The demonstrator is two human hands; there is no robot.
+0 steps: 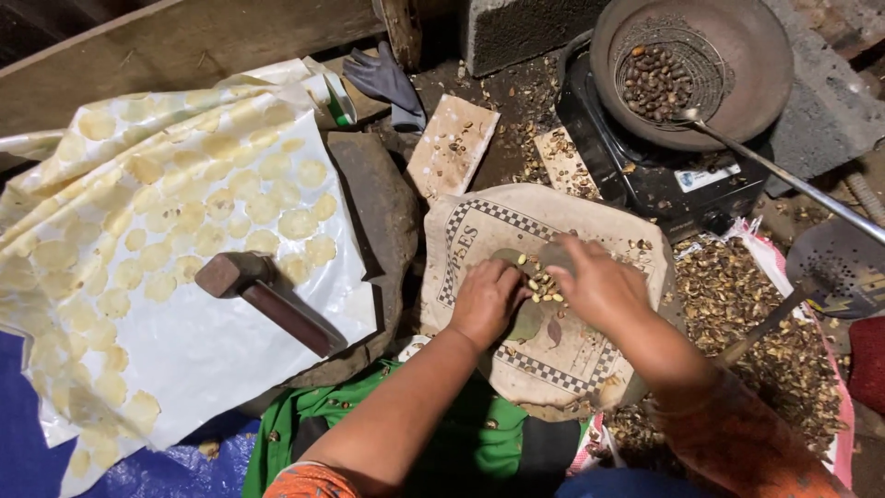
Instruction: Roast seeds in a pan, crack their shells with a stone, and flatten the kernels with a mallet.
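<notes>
Left hand [486,300], right hand [595,281], both cupped over nuts [541,281]

**Hands meet over kernels at centre of a crowded floor**

Both hands rest on a printed sack [553,350] laid over a stone, the left hand [486,300] just left of a small heap of kernels [542,281], the right hand [599,281] just right of it. To the left, a hammer [267,300] lies on a plastic sheet [212,360] bearing flattened discs [221,207]. Behind, a pan [728,101] sits on a stove [645,180]. Husks [747,314] lie to the right.
</notes>
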